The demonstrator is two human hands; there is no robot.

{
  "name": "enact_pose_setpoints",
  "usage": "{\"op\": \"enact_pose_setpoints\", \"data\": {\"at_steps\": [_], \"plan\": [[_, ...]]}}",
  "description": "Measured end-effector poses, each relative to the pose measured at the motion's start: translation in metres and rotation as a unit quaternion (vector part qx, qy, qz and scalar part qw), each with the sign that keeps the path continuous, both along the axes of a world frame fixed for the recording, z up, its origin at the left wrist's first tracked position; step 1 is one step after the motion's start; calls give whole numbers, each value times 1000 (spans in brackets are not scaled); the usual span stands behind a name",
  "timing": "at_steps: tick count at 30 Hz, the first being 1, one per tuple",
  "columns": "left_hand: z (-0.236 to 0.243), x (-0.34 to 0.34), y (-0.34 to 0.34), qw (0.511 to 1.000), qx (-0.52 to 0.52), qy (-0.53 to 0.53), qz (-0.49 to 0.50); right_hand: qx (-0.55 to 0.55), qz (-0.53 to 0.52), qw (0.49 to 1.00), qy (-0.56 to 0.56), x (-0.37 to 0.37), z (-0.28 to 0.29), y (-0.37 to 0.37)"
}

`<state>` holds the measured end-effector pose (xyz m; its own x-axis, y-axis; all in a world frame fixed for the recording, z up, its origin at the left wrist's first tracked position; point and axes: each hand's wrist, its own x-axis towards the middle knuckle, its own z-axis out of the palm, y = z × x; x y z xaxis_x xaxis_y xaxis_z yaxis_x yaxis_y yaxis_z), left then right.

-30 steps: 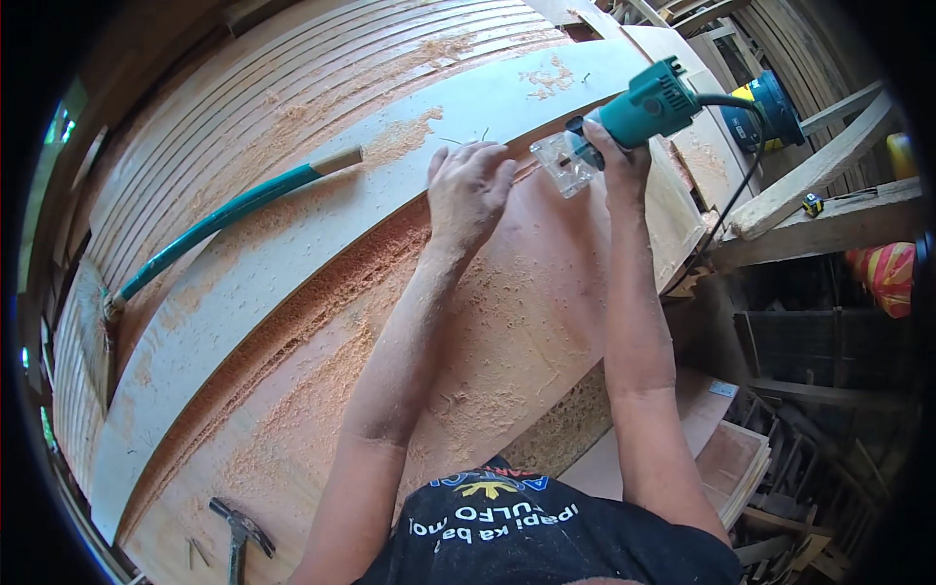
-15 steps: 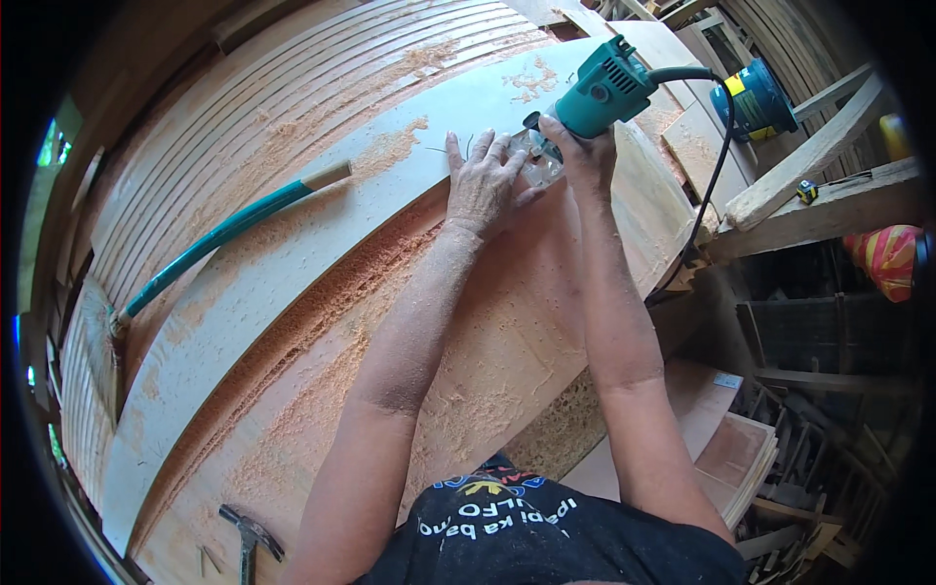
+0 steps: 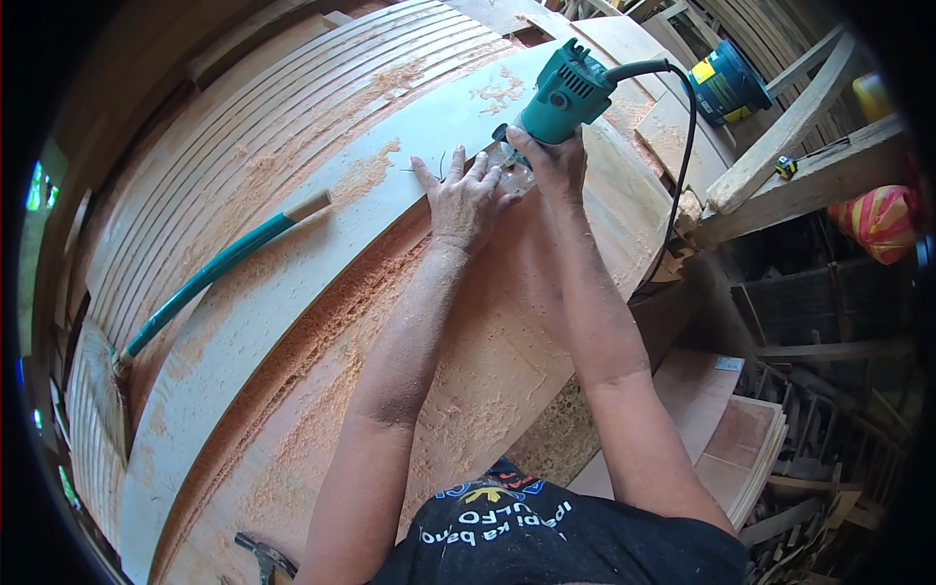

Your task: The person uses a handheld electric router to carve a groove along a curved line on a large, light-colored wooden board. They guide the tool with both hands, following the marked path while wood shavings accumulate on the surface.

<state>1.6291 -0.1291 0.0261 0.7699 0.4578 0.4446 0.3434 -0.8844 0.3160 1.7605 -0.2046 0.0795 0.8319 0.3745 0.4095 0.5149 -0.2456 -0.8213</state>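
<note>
My right hand (image 3: 556, 161) grips a teal corded trim router (image 3: 565, 93), whose clear plastic base (image 3: 514, 177) sits down at the inner edge of a long curved white board (image 3: 249, 292). My left hand (image 3: 460, 207) lies with fingers spread on that edge, just left of the base, close to it or touching. Short bent pieces of wire or nails (image 3: 442, 163) lie by its fingertips. Under the board is a pinkish wood panel (image 3: 497, 331), with a shaving-filled groove running along the curve. The tip of the router bit is hidden.
A teal-handled brush (image 3: 219, 263) lies on slatted boards at left. A hammer (image 3: 268, 556) lies at the bottom edge. At right are a dark bucket (image 3: 731, 83), timber beams (image 3: 780, 127), a small tape measure (image 3: 786, 168), a striped bundle (image 3: 877, 219) and stacked panels (image 3: 731, 439).
The router came left and down onto the board's edge beside my left hand, with my right hand still gripping it. My left hand's fingers spread out. The whole view shifted somewhat.
</note>
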Motion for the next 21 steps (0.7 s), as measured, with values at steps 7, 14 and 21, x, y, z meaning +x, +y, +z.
{"op": "enact_pose_setpoints", "data": {"at_steps": [7, 14, 21], "plan": [[-1, 5, 1, 1000, 3, 0, -15, 17, 3, 1000, 3, 2, 2, -2], [0, 10, 1, 1000, -6, -9, -12, 5, -3, 1000, 8, 9, 1, -1], [-1, 23, 1, 1000, 15, 11, -5, 7, -2, 1000, 8, 22, -2, -2]]}}
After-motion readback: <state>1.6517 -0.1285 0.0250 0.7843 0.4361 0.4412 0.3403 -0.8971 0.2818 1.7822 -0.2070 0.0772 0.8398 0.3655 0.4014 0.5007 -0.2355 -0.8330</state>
